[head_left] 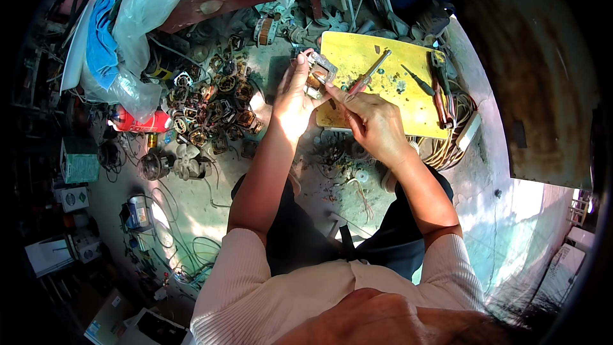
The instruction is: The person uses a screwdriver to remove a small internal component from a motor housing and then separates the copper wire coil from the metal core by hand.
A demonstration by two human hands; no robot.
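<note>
My left hand is wrapped around a small motor, a squarish steel frame with a coppery wound coil inside, held up just above the near edge of the yellow board. My right hand is pinched on a screwdriver with a slim metal shaft, its tip end meeting the motor frame. The board is flat, scuffed and speckled with dark stains; a second screwdriver and red-handled pliers lie on its right side. To my left on the dusty concrete floor sits a heap of motor stators, ringed steel laminations with copper windings. Crinkled clear plastic bags and a blue cloth pile behind them.
</note>
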